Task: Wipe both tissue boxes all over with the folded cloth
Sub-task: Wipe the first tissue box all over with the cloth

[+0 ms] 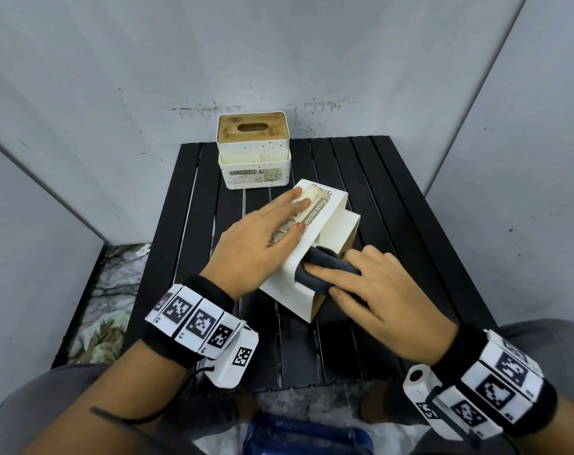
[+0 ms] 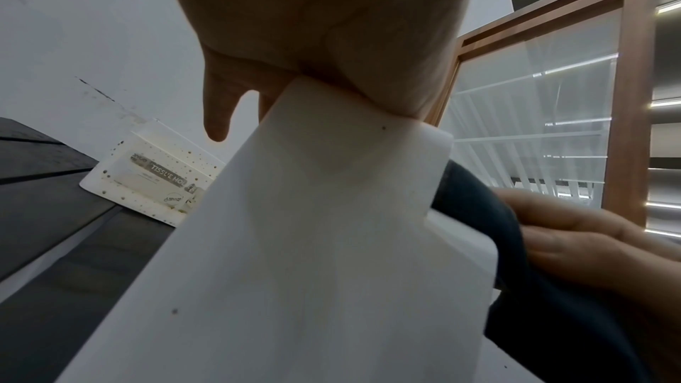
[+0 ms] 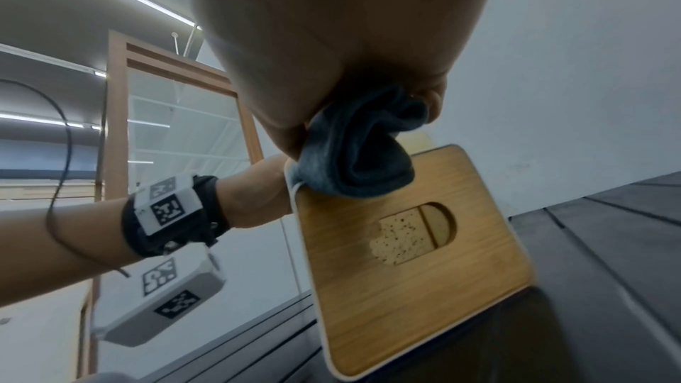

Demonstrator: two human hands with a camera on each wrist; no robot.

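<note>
The near white tissue box lies tipped on its side on the black slatted table, its wooden lid facing right. My left hand lies flat on its labelled upper face, fingers straight. My right hand holds the dark grey folded cloth bunched between thumb and fingers and presses it into the box's stepped side by the lid; the cloth touches the lid's top corner. The second tissue box stands upright at the table's back edge, untouched, and the left wrist view shows this second box too.
Grey panel walls close in the table at the back and on both sides. Mottled floor shows to the left of the table. A blue object lies below the table's near edge between my knees. Bare slats run right of the near box.
</note>
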